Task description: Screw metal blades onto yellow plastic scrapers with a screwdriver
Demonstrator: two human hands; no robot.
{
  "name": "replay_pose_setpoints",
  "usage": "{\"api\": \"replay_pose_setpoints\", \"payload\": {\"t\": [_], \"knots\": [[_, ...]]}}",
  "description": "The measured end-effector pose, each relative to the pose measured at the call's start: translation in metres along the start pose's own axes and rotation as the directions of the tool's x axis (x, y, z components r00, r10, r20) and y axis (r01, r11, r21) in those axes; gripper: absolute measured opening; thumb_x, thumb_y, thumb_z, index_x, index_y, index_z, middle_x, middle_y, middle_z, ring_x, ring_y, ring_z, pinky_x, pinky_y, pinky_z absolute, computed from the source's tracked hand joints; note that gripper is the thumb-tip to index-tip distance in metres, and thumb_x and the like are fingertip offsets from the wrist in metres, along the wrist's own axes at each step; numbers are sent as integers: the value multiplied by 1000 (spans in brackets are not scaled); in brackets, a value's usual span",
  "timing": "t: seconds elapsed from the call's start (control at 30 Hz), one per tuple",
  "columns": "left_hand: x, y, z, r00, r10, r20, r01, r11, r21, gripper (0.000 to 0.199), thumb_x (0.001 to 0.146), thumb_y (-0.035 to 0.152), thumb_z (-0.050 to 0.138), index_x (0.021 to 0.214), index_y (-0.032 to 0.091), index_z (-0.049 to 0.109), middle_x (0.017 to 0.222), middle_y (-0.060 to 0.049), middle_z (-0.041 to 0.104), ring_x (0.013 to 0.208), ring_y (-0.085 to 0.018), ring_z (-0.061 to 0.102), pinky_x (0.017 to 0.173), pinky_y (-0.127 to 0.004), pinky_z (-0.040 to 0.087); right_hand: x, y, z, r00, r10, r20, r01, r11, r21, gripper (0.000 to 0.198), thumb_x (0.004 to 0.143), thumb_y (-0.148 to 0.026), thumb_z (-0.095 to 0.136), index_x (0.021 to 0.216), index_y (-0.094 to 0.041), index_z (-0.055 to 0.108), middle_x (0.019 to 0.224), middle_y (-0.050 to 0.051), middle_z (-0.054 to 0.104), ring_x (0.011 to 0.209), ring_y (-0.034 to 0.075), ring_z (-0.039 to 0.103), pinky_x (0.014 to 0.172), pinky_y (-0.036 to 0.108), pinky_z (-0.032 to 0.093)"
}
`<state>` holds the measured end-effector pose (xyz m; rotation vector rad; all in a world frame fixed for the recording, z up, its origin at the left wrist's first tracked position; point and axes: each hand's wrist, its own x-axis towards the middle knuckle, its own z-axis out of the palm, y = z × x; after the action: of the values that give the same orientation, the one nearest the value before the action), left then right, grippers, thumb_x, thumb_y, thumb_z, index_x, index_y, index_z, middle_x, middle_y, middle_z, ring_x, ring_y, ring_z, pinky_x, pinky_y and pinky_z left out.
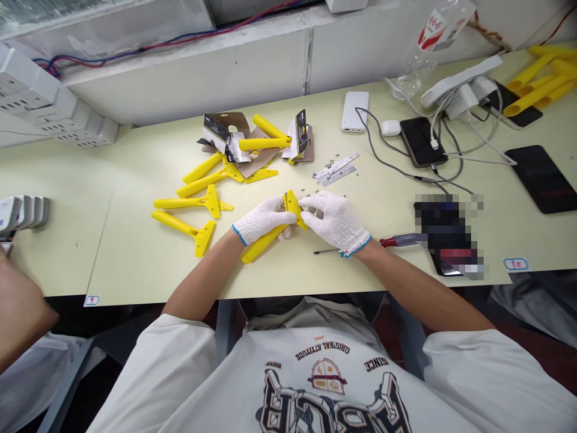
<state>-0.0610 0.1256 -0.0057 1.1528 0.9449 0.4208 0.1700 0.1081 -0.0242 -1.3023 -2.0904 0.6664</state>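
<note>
Against a white wall (225, 84), a pale table (130, 258) bears metal blades (337, 169) beyond a yellow scraper (261, 246) clasped by the left hand (267, 219), while the right hand (334, 219), grip unclear, touches the scraper's head (294, 208).

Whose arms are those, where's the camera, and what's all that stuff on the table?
There is no robot here, just a person working. The one picture comes from a camera on that person's head, looking forward and down, so you see what is in front of them. Their white-gloved left hand holds a yellow tool, and the gloved right hand has its fingers at the tool's wide head. On the pale table lie more yellow tools, metal strips, tiny screws, a screwdriver and phones. The bare arm at the left edge is another person's.
</note>
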Motion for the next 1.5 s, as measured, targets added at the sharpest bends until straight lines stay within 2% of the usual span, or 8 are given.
{"api": "replay_pose_setpoints", "payload": {"t": [0.17,0.33,0.6,0.77,1.0,1.23,1.37,1.5], "knots": [[-1,3,1,1000,-4,-20,4,1000,25,23,92,30,74,108,15,66,74,-5,73,63,-16,69,60,-25,59,-2,1,4,998,-50,-48,45,993,-111,25,102,-24,65,116,-17,85,93,6,71,76,13,56,82,31,46],[-2,5,2,999,-9,-38,11,999,40,24,93,31,73,109,16,66,75,-5,73,64,-16,70,61,-25,60,-3,2,6,997,-46,-58,37,988,-150,25,102,-25,65,116,-18,84,92,7,72,78,15,57,81,32,46],[-2,6,3,1000,-12,-25,13,999,53,19,94,29,71,106,16,65,74,-5,73,64,-16,70,61,-25,59,-4,1,4,997,-58,-47,52,992,-118,19,101,-27,68,110,-17,82,95,7,74,80,15,58,83,32,47],[-2,4,3,1000,1,-17,0,999,35,20,94,29,72,108,16,66,75,-5,73,65,-15,69,61,-25,59,-3,-1,4,997,-61,-46,56,993,-102,17,100,-27,71,108,-16,82,94,6,73,76,13,54,80,31,46],[-2,2,2,1000,4,-24,-3,998,56,22,94,31,74,108,16,66,75,-4,72,66,-15,70,63,-25,60,-4,-1,7,997,-69,-39,66,995,-80,23,97,-20,72,117,-17,84,99,5,74,74,10,52,80,29,46],[-3,5,4,1000,5,-8,-5,999,-40,27,95,34,72,114,16,65,85,-6,74,66,-15,71,61,-25,59,-4,0,4,998,-54,-16,53,994,-97,23,101,-27,70,117,-17,83,98,6,74,79,14,57,85,31,48],[-2,5,4,1000,-5,-23,5,1000,-2,26,95,34,72,113,16,66,78,-5,73,64,-16,70,61,-25,58,-3,-4,0,998,-31,-54,25,994,-109,22,102,-24,65,113,-19,83,96,7,75,79,16,59,86,33,50],[-2,3,3,1000,-9,-9,9,1000,-3,32,94,33,73,121,15,67,85,-8,77,63,-15,70,61,-26,59,2,1,-9,984,-2,-180,-9,998,-61,22,100,-23,65,109,-18,84,99,7,78,81,18,66,83,35,54]]}}
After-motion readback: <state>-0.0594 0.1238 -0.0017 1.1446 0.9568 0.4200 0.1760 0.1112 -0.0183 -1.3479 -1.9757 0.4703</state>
